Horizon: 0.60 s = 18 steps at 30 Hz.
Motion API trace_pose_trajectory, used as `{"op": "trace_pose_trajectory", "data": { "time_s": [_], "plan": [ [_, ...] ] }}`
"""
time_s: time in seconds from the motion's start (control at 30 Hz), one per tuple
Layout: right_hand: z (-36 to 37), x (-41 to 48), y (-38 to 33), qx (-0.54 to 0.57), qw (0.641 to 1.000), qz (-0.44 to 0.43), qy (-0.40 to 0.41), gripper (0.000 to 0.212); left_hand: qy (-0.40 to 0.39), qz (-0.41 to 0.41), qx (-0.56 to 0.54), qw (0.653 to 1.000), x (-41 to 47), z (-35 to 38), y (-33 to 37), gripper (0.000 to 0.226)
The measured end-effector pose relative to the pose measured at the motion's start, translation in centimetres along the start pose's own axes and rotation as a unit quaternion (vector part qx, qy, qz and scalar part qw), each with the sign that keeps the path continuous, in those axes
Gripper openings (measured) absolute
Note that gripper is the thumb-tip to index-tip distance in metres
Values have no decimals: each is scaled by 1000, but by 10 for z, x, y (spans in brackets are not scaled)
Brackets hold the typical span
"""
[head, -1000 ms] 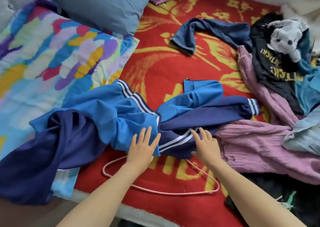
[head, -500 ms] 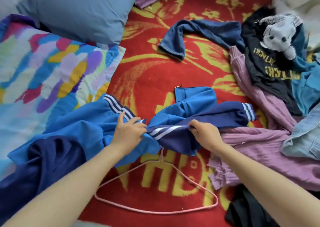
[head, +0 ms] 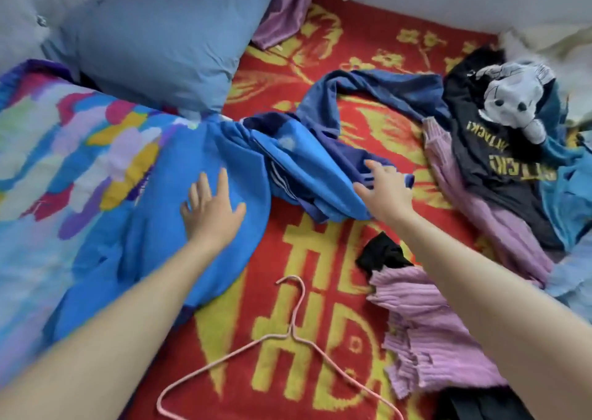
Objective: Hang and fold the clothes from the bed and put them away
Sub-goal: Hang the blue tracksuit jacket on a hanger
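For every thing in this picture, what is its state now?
Blue jacket, unfolded, bunched in the middle.
Pink hanger, bare, lying flat.
Left hand, open, flat on the jacket.
Right hand, open, touching the jacket's bunch.
Purple sweater, crumpled.
Black T-shirt, unfolded, plush toy on it.

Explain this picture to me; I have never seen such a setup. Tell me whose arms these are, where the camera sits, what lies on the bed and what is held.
There is no machine here: the two bare arms are a person's, and the one camera sits on their head, looking forward and down. The left hand lies flat, fingers spread, on a blue jacket that sprawls over a colourful quilt and a red and yellow blanket. The right hand reaches onto the jacket's bunched part; blur hides whether its fingers grip. A pink hanger lies untouched nearer the person. To the right lie a purple ribbed garment, a black T-shirt and a grey plush toy.
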State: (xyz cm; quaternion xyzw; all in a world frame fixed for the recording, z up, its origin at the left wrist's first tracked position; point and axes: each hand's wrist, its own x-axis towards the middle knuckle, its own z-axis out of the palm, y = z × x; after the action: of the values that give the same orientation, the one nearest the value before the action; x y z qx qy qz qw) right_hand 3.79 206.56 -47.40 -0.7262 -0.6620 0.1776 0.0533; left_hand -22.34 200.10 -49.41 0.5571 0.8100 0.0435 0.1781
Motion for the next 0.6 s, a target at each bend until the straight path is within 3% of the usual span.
{"op": "trace_pose_trajectory", "data": {
  "time_s": [0.13,0.3,0.5,0.6],
  "plan": [
    [59,-33,33,14,994,68,-82,52,-129,23,130,983,-36,59,-19,89],
    [103,-53,24,-10,990,17,-140,46,-193,21,250,949,-55,92,-53,107],
    [140,-34,-12,-95,975,-112,-169,35,-157,17,319,935,-55,107,-101,101],
    [150,-16,-30,-146,965,-138,-169,37,-118,27,266,956,-50,105,-117,99]
  ]
}}
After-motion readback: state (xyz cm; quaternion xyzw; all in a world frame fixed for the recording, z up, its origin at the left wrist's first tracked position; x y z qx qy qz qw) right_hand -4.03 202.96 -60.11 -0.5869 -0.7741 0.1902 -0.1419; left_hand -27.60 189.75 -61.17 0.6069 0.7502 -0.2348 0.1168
